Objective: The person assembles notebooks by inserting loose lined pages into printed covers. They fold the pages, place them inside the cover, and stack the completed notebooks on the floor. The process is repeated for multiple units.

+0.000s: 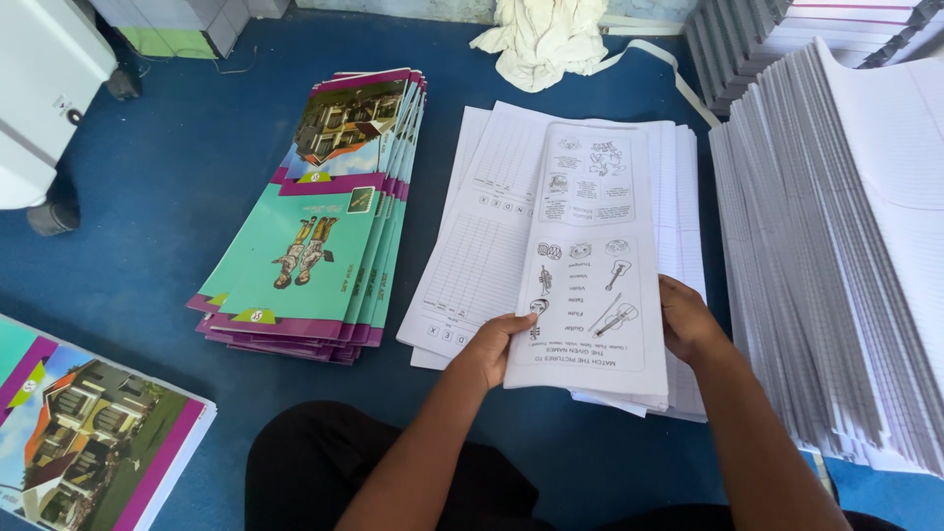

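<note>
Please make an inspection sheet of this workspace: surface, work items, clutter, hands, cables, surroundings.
Surface: blue floor covering, sunlit.
Work items: white printed sheets, folded bundle on a flat pile of ruled sheets.
Clutter: crumpled white cloth.
Hands: left hand and right hand grip the bundle's near edge.
Cables: thin dark cable at top left.
Surroundings: teal-purple covers fanned left; more covers lower left; tall ruled stacks right; white machine.
</note>
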